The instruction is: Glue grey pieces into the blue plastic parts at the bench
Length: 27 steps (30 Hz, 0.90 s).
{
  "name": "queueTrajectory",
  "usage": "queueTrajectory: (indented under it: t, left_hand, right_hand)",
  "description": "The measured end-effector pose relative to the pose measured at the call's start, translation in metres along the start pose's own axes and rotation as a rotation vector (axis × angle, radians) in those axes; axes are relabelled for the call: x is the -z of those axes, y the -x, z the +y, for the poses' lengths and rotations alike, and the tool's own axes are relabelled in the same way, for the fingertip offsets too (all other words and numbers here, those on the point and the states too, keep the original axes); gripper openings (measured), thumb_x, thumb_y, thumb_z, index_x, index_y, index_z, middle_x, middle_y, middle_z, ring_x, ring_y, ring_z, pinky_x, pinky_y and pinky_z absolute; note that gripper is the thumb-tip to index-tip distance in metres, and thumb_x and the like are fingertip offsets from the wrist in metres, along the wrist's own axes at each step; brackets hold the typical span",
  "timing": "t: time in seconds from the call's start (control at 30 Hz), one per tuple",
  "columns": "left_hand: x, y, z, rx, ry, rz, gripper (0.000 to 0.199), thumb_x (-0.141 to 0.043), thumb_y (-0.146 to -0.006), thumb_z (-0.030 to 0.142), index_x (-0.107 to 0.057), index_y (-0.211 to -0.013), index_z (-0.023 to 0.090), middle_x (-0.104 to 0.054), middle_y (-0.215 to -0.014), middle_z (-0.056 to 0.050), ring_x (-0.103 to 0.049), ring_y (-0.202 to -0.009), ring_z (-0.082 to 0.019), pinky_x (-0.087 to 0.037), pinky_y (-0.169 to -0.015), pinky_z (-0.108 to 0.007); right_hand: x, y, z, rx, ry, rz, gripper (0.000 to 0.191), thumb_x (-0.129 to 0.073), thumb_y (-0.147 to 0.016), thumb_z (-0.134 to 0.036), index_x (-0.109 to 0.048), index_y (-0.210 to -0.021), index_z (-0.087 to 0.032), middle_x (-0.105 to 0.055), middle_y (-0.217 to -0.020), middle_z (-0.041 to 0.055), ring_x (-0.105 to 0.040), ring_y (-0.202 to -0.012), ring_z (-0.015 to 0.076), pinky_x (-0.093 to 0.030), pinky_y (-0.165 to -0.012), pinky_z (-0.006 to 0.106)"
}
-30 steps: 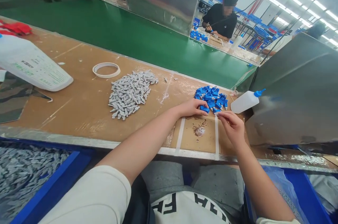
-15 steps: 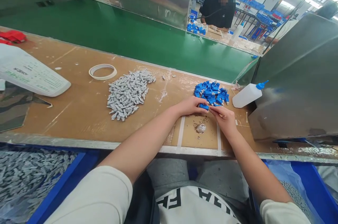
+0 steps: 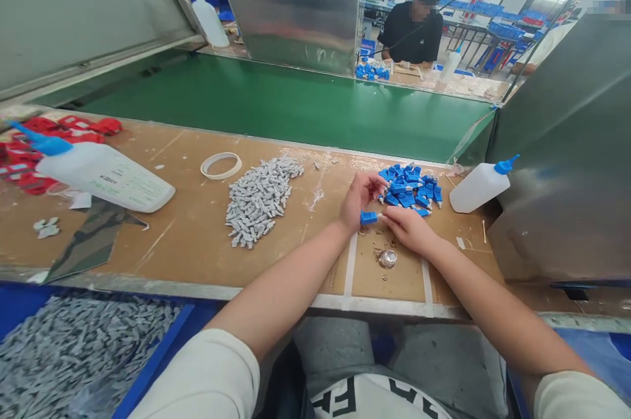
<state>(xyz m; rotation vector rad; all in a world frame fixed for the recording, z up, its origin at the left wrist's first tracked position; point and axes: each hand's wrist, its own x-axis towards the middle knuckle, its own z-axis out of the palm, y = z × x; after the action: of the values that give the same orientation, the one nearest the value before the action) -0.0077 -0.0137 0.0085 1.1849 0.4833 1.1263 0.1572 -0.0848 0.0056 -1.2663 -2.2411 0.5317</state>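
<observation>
My left hand [image 3: 361,198] has its fingers apart and loosely curved beside the pile of blue parts [image 3: 407,187]. One blue part [image 3: 369,218] is just below its palm, with the light end pointing right. My right hand [image 3: 408,228] pinches that light end between thumb and fingers. Below the hands, a small round metallic object [image 3: 387,258] stands on a taped board [image 3: 367,274], with tiny bits around it. A heap of grey pieces [image 3: 261,202] lies to the left of my hands.
A white bottle with a blue nozzle [image 3: 478,187] lies tilted at right, beside a metal panel [image 3: 566,162]. At left are a large bottle [image 3: 113,172], red parts [image 3: 73,128] and a tape roll [image 3: 221,166]. Beyond the green belt [image 3: 276,103] sits a person [image 3: 417,31].
The view has shifted left, with more red parts showing. My left fingers have loosened and lifted off the blue part, which now sits nearer the left palm; my right hand still pinches its end.
</observation>
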Motion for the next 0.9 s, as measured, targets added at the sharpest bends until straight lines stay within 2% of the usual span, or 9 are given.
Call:
queueTrajectory:
  t: [0.2,0.47,0.73,0.83,0.9]
  left_hand:
    - [-0.002,0.012,0.003,-0.054,0.003,0.001,0.064,-0.034,-0.095,0.075,-0.065,-0.091,0.019,-0.046,-0.077,-0.005,-0.046,-0.074,-0.021,-0.045,-0.076,-0.037]
    - [-0.005,0.016,0.003,-0.089,-0.015,-0.001,0.057,-0.039,-0.097,0.068,-0.067,-0.085,0.02,-0.045,-0.077,-0.005,-0.043,-0.074,-0.021,-0.041,-0.075,-0.036]
    - [0.0,0.008,-0.006,-0.122,-0.1,0.059,0.052,-0.043,-0.095,0.065,-0.065,-0.082,0.02,-0.047,-0.077,-0.005,-0.046,-0.075,-0.021,-0.043,-0.078,-0.037]
    - [0.004,0.007,-0.008,-0.173,-0.18,0.053,0.049,-0.041,-0.098,0.059,-0.067,-0.086,0.02,-0.051,-0.079,-0.005,-0.048,-0.077,-0.021,-0.043,-0.077,-0.035]
    - [0.007,0.007,-0.007,-0.192,-0.307,0.058,0.049,-0.038,-0.101,0.056,-0.068,-0.088,0.019,-0.054,-0.079,-0.005,-0.049,-0.076,-0.019,-0.041,-0.074,-0.033]
  right_hand:
    - [-0.014,0.0,0.006,0.007,-0.155,0.065,0.041,-0.039,-0.109,-0.041,-0.043,-0.073,-0.022,-0.051,-0.068,0.0005,-0.047,-0.066,0.0161,-0.035,-0.063,0.028]
    - [-0.016,-0.001,0.005,-0.005,-0.239,0.033,0.037,-0.037,-0.109,-0.039,-0.044,-0.076,-0.023,-0.055,-0.072,0.0017,-0.05,-0.068,0.0168,-0.036,-0.066,0.027]
    - [-0.017,-0.004,0.012,-0.025,-0.252,0.038,0.036,-0.041,-0.108,-0.04,-0.045,-0.076,-0.023,-0.054,-0.072,0.0009,-0.05,-0.069,0.0173,-0.037,-0.068,0.028]
    - [-0.02,-0.006,0.016,-0.015,-0.231,0.072,0.037,-0.041,-0.108,-0.04,-0.044,-0.076,-0.022,-0.054,-0.073,0.0004,-0.051,-0.069,0.0168,-0.038,-0.067,0.027]
    - [-0.022,-0.009,0.018,-0.017,-0.198,0.107,0.037,-0.041,-0.109,-0.04,-0.046,-0.077,-0.022,-0.055,-0.074,0.0002,-0.053,-0.07,0.0167,-0.038,-0.067,0.027]
